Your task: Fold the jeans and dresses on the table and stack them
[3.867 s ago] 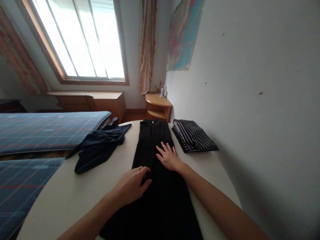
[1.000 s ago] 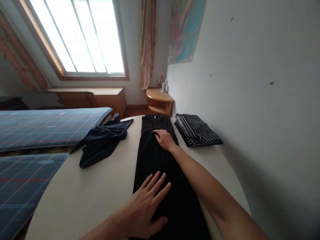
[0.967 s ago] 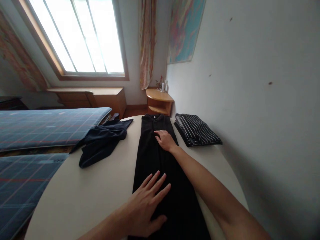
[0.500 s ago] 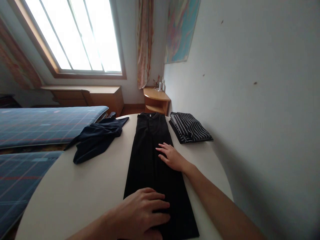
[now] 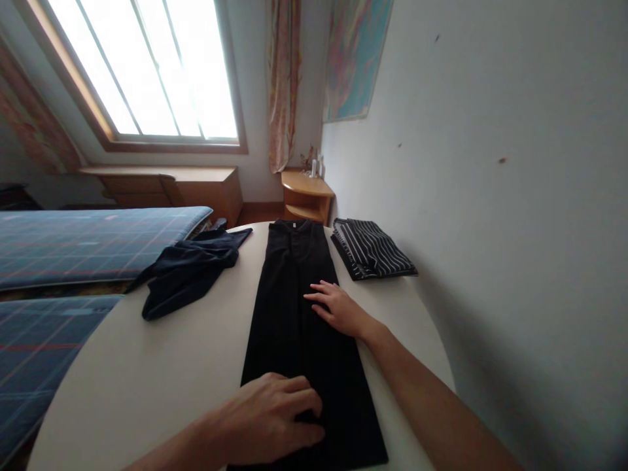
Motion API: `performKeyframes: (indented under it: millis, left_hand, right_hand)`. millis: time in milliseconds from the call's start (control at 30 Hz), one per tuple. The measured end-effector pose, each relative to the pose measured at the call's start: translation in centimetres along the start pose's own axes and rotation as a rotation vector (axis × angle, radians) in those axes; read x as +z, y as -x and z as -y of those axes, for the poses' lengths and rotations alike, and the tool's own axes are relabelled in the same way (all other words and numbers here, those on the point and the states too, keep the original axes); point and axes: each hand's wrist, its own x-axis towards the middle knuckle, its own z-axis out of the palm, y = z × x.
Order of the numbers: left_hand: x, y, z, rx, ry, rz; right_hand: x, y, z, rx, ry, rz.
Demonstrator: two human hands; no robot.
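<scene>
Black trousers [image 5: 282,327] lie flat and lengthwise on the white round table [image 5: 147,373], waistband at the far edge. My right hand [image 5: 338,307] rests on them at mid-length, fingers spread and holding nothing. Over the near part of the trousers is my left hand [image 5: 275,415], its fingers bent and the thumb stretched toward the fingertips. Whether cloth is between those fingers cannot be made out. A folded black-and-white striped garment [image 5: 375,248] lies right of the waistband. On the left, a dark navy garment [image 5: 193,271] lies loosely crumpled, partly over the table edge.
Beds with blue plaid mattresses [image 5: 98,242] stand left of the table. A wall [image 5: 515,229] runs close along the right. Beyond the table are a small wooden corner shelf [image 5: 307,185], a wooden desk [image 5: 210,176] and a window.
The fingers of my left hand have curled and drawn closer together, and that hand has moved slightly left. My right hand has hardly moved.
</scene>
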Motion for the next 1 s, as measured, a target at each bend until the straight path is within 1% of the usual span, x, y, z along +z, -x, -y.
performKeyframes:
  millis: [67, 133, 300, 500, 667, 767, 867, 933, 1000]
  left_hand:
    - [0.3, 0.0, -0.1, -0.002, -0.03, -0.016]
    - [0.4, 0.0, -0.2, -0.002, -0.043, -0.005]
    - [0.0, -0.1, -0.2, 0.026, -0.062, 0.017]
    - [-0.2, -0.4, -0.5, 0.039, -0.028, -0.052]
    - [0.1, -0.5, -0.7, 0.085, -0.014, -0.078]
    - [0.3, -0.5, -0.6, 0.089, -0.031, -0.078]
    - [0.4, -0.5, -0.5, 0.083, -0.021, -0.047]
    - [0.5, -0.5, -0.6, 0.079, -0.012, -0.025]
    - [0.6, -0.5, -0.7, 0.082, -0.025, -0.033]
  right_hand:
    - [0.0, 0.0, 0.4, -0.018, 0.023, 0.016]
    - [-0.1, -0.1, 0.9, -0.052, 0.047, 0.037]
    - [-0.5, -0.5, 1.9, -0.132, 0.111, 0.034]
    - [-1.0, -0.9, 2.3, -0.212, 0.219, 0.048]
    - [-0.8, -0.9, 2.2, -0.258, 0.272, 0.05]
    - [-0.6, -1.0, 2.0, -0.264, 0.252, 0.036]
    - [-0.5, -1.1, 2.0, -0.252, 0.2, 0.006]
    - [-0.5, -1.0, 2.1, -0.218, 0.153, -0.012]
    - [-0.4, -0.9, 2.2, -0.173, 0.116, -0.016]
